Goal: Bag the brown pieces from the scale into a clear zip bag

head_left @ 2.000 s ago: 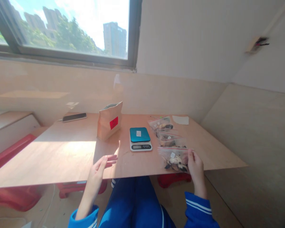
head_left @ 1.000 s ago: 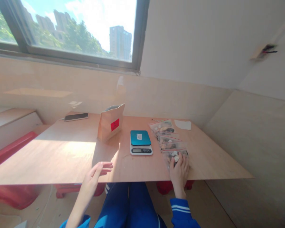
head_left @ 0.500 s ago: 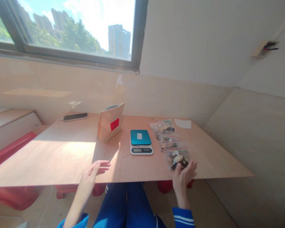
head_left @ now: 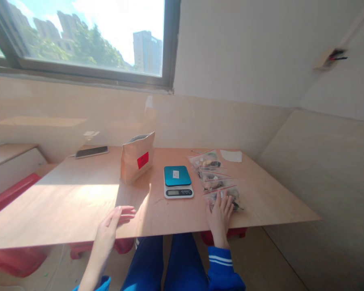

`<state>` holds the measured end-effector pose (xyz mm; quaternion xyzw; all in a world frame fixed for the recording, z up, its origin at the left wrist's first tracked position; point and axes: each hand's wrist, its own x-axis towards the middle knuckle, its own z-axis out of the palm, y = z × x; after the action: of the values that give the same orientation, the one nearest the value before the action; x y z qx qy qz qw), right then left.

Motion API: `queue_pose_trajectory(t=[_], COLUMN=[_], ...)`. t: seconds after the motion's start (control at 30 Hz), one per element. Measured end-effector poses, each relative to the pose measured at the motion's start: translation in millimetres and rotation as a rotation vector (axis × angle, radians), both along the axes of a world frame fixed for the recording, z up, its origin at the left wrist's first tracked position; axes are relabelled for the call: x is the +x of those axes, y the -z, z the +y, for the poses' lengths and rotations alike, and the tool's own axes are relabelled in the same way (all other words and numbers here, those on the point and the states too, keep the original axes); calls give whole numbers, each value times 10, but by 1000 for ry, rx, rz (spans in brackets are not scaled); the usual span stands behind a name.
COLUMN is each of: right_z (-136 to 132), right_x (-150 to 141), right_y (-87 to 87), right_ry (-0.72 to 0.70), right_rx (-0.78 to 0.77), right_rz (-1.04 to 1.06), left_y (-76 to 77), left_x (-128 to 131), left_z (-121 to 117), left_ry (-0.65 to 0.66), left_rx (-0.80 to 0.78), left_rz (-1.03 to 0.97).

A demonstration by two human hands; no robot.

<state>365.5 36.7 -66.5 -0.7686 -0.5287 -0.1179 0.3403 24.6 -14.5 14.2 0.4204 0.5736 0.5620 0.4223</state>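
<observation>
My right hand (head_left: 220, 216) lies over the nearest clear zip bag (head_left: 237, 198), fingers spread, covering part of the pale and dark pieces inside. Whether it presses on the bag I cannot tell. Behind it lie a middle zip bag (head_left: 212, 182) and a far zip bag (head_left: 208, 161) with similar contents. My left hand (head_left: 112, 226) is at the table's front edge, fingers stretched out, holding nothing. A kitchen scale (head_left: 177, 181) with a blue plate and a small white label sits between the hands, farther back. Left of it stands a brown paper pouch (head_left: 136, 159) with a red label, its top open.
A phone (head_left: 92, 152) lies at the table's back left. White paper (head_left: 231, 156) is at the back right. Red stools (head_left: 100, 247) stand under the wooden table (head_left: 79, 214). A wall and a window (head_left: 94, 44) rise behind it.
My right hand has moved left and forward, from the near edge of the closest bag to over it, turning palm down with fingers spread. My left hand has barely moved.
</observation>
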Motion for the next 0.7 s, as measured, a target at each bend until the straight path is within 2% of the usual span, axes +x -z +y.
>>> queue_pose_trajectory(t=[0.1, 0.23, 0.7], right_z=[-65, -105, -102], right_x=[-68, -52, -60], right_y=[69, 38, 60], right_ry=[14, 23, 34], right_rx=[-34, -51, -8], right_rz=[-99, -135, -173], left_y=[33, 61, -34], left_x=[-53, -77, 99], left_z=[-16, -17, 27], left_ry=[-40, -57, 26], left_rx=[-3, 5, -9], left_rz=[2, 5, -28])
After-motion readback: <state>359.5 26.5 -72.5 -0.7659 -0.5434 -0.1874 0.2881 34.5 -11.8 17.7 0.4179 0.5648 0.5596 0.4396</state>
